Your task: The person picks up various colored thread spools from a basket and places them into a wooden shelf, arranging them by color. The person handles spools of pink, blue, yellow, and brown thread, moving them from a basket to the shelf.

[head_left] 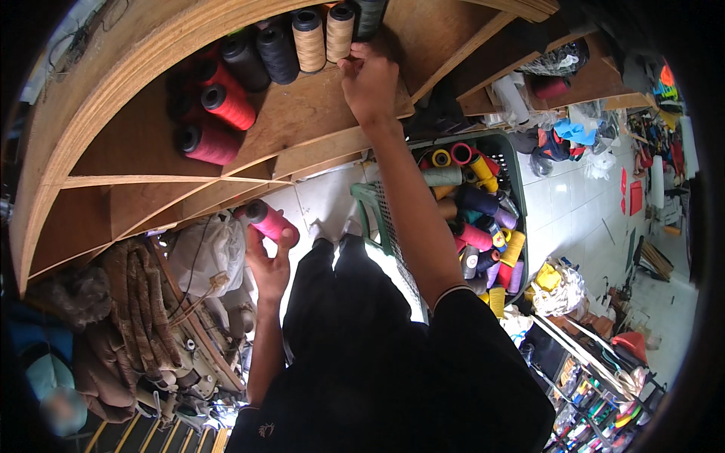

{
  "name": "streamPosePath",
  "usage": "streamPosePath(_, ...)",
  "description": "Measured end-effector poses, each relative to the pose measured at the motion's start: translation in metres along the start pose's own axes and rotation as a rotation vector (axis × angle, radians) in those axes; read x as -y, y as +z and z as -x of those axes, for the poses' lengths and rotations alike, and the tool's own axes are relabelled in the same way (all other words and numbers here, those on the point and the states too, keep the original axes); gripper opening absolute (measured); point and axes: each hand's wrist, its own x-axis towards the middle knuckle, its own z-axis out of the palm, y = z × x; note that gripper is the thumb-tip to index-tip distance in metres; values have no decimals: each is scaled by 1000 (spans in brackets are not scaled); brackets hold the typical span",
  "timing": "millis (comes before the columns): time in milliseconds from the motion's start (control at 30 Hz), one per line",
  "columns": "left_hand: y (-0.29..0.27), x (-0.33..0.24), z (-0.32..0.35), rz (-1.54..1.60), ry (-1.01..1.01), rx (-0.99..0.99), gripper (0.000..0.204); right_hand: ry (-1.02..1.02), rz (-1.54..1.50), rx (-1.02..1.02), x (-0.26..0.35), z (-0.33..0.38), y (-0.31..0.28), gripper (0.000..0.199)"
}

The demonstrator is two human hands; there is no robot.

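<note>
My left hand is wrapped round a pink thread spool with a black end, held low in front of the shelf. Up on the wooden shelf, my right hand has its fingers at the base of a tan thread spool; its fingertips are partly hidden, so whether it grips the spool is unclear. Beside that one stand another tan spool, a dark navy spool and a black spool. Farther left, a red spool and a crimson spool lie tilted.
A dark green plastic basket, heaped with many-coloured spools, stands at my right. Lower shelf compartments run along the left. Bundled brown cloth and a white plastic bag lie below them. Plastic bags sit on the tiled floor.
</note>
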Motion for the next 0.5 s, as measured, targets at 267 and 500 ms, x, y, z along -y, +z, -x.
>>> streamPosePath(267,10,-17,-2,51,17,-65,36,-96,72,-102,-2,-14,-19,44)
streamPosePath(500,17,-58,-41,-51,271,-112,28,-126,-115,379,49,51,-65,59)
